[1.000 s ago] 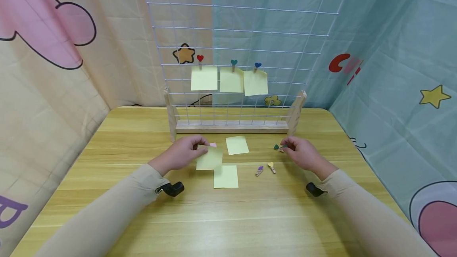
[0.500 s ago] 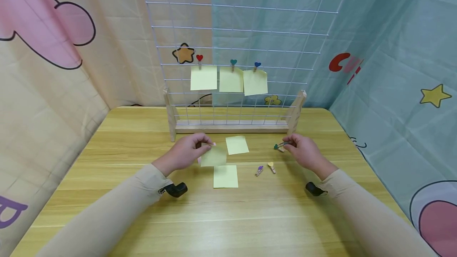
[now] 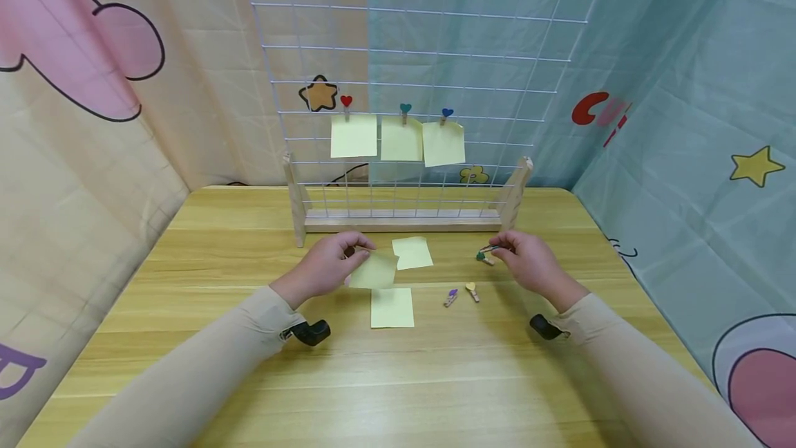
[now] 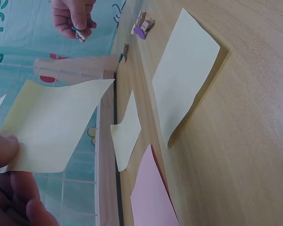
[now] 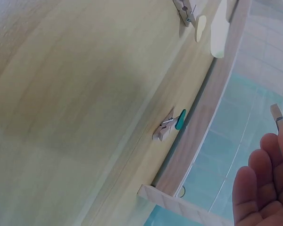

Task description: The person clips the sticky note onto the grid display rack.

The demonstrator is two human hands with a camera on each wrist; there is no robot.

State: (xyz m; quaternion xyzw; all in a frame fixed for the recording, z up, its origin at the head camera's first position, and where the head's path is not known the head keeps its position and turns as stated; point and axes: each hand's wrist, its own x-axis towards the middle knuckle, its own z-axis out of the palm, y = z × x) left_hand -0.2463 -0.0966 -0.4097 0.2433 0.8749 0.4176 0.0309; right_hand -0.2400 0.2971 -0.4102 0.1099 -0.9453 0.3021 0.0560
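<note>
left hand (image 3: 326, 265): pinching one yellow note (image 3: 376, 272) above the table (image 3: 429, 379). right hand (image 3: 527, 261): pinching one wooden clip (image 5: 276, 114), long axis pointing left, toward the yellow note, well apart. wire grid (image 3: 417, 53): beyond both, neither hand plainly nearer.

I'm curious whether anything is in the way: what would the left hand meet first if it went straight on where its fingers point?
Probably the yellow note lying near the rack, just beyond the sheet the left hand holds; but the hand looks raised, so it might pass above it.
</note>
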